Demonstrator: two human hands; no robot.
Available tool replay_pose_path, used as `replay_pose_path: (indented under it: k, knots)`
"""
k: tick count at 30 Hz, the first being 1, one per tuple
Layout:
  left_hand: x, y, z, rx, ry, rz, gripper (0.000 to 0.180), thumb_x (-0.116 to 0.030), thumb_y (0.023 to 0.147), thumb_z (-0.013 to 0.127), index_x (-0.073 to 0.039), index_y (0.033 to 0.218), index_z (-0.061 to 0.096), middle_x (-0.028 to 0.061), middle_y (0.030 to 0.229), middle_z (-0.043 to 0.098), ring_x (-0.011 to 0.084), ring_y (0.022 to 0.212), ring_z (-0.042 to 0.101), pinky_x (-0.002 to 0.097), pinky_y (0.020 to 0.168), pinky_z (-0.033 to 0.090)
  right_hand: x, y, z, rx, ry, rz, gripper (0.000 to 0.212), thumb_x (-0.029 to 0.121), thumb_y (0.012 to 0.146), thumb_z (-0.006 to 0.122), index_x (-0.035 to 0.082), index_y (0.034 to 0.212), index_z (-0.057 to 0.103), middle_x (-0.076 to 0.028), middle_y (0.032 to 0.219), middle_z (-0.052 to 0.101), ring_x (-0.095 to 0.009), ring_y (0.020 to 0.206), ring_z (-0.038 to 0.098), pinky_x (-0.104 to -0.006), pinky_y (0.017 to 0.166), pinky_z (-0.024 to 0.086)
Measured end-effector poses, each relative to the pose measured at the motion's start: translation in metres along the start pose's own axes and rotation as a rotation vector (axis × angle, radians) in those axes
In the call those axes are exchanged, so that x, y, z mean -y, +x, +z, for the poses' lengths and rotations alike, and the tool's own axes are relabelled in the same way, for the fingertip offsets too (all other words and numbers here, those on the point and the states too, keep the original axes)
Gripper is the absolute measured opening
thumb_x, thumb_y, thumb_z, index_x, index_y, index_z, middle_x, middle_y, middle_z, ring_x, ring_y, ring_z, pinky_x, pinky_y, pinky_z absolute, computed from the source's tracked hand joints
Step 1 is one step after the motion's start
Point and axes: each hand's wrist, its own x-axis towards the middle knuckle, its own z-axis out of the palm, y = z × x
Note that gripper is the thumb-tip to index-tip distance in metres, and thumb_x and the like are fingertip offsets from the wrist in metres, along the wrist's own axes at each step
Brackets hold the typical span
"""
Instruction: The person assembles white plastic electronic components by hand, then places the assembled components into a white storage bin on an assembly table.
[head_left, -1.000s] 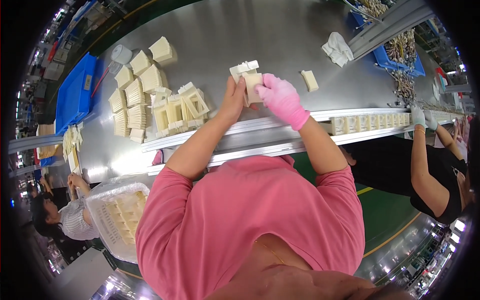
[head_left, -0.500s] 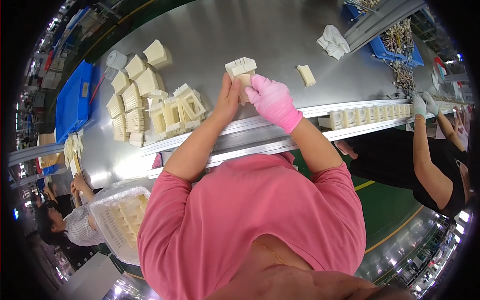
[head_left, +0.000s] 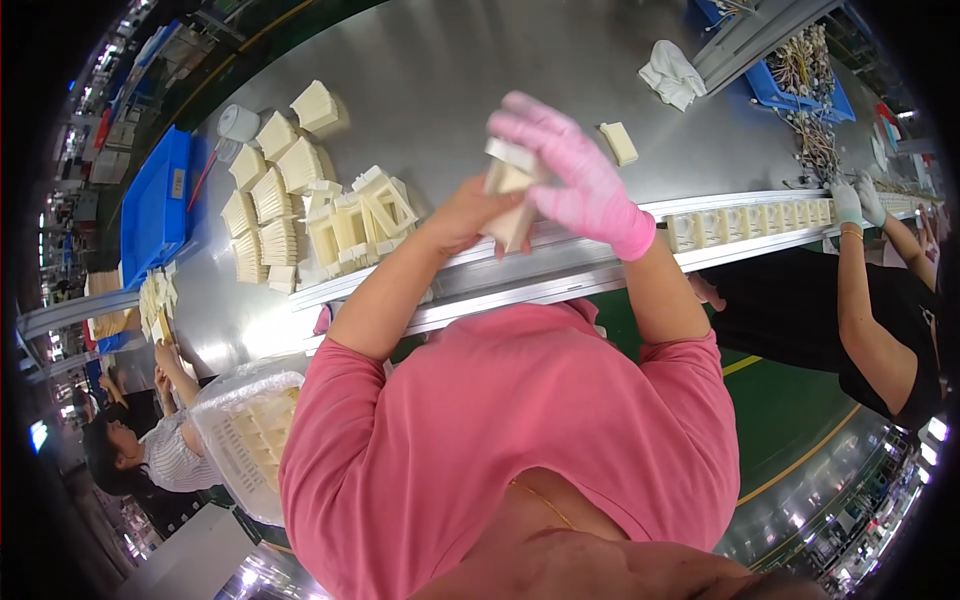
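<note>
Where both hands meet above the steel table [head_left: 450, 70], bare left hand [head_left: 468, 212] and pink-gloved right hand [head_left: 565, 170] close together round one cream frame piece [head_left: 512, 190].

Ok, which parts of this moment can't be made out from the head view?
- Small cream plastic frame piece: mostly covered by the pink-gloved right hand and bare left hand; its shape is unclear.
- Left hand's fingertips: hidden behind the piece.
- Tangled parts in the blue plastic bin: too small, bent by the fisheye rim.
- Clear plastic tub: partly hidden by the pink sleeve.
</note>
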Motion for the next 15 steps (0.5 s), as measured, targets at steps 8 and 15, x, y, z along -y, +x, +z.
replay_pose_path:
  k: [8, 15]
  knots:
    - [-0.034, -0.014, -0.051, -0.175, 1.179, 0.211, 0.044, -0.024, 0.075, 0.062, -0.003, 0.110, 0.047, 0.0110, 0.112, 0.050, 0.0232, 0.106, 0.046, 0.0356, 0.089, 0.034, 0.000, -0.033, -0.012, 0.654, -0.520, 0.525, 0.024, 0.022, 0.069, 0.055, 0.006, 0.085, 0.061, -0.009, 0.081, 0.059, -0.026, 0.081, 0.056, -0.0346, 0.073, 0.043]
    - [-0.010, -0.042, -0.176, -0.582, 1.878, -0.285, 0.047, -0.024, 0.063, 0.067, -0.006, 0.102, 0.050, 0.0131, 0.105, 0.053, 0.0280, 0.103, 0.047, 0.0426, 0.085, 0.034, -0.064, -0.047, -0.045, 0.334, -0.757, 0.539, 0.024, 0.022, 0.071, 0.053, 0.006, 0.086, 0.060, -0.011, 0.086, 0.060, -0.029, 0.084, 0.055, -0.0380, 0.075, 0.044]
